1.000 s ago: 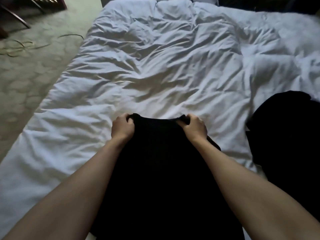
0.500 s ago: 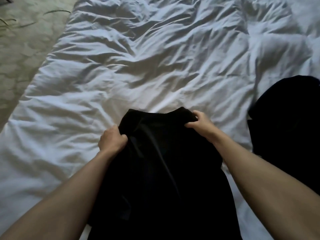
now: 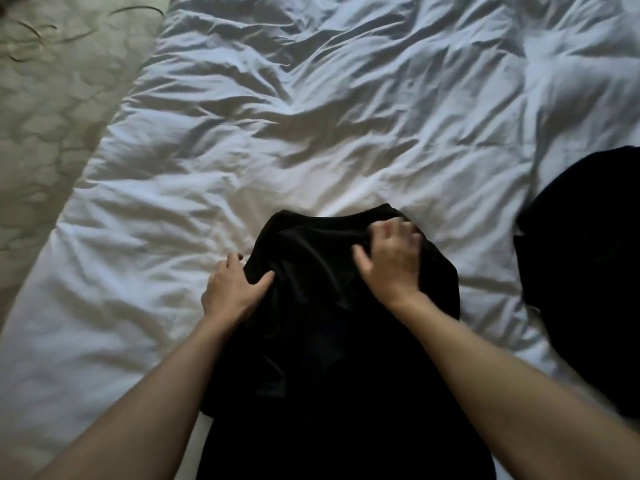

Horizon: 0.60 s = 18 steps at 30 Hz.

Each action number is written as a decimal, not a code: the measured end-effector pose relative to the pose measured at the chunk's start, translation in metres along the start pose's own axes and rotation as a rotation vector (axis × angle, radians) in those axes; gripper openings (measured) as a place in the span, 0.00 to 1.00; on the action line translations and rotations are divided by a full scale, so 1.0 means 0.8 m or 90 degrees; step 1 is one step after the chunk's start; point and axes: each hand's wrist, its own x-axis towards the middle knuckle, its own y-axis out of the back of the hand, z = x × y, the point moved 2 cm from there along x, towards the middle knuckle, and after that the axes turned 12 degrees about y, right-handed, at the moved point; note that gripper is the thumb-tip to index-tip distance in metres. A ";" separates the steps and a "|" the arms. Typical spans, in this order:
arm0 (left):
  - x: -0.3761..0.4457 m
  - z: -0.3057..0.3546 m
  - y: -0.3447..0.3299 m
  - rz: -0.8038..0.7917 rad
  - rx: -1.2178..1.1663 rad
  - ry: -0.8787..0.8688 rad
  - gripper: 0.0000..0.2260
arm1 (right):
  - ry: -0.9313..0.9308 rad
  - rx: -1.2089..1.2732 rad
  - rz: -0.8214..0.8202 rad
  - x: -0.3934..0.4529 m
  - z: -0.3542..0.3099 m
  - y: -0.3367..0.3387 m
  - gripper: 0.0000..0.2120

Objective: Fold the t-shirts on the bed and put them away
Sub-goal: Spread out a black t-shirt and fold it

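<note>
Shirt in hand: black shirt (image 3: 329, 323) lies on the duvet (image 3: 311, 133) at the near edge of the bed, its far end rumpled, its near end running out of the bottom of the view.
Left hand: left hand (image 3: 232, 289) sits at the shirt's left edge; thumb lies on the cloth, fingers go round or under the edge, so it appears to pinch that edge.
Right hand: right hand (image 3: 391, 261) rests flat on the upper right of the shirt, fingers spread and fairly straight, nothing gripped; motion blur softens the fingertips.
Second garment: dark heap (image 3: 588, 271) on the duvet at the right edge, well apart from the shirt, unfolded as far as can be seen.
Floor: pale patterned carpet (image 3: 52, 116) to the left of the bed.
Progress: early, in my judgement. The shirt is being laid out or smoothed; no tidy fold shows on it.
Left to do: fold this shirt, deal with the heap, put both away.
Hidden or unclear: black cloth in dim light swallows seams, sleeves and collar; whether the heap is one shirt or several cannot be told; no storage place is in view.
</note>
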 end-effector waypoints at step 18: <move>0.023 -0.021 0.006 -0.253 -0.631 0.166 0.10 | -0.266 0.651 -0.280 -0.015 -0.115 -0.043 0.07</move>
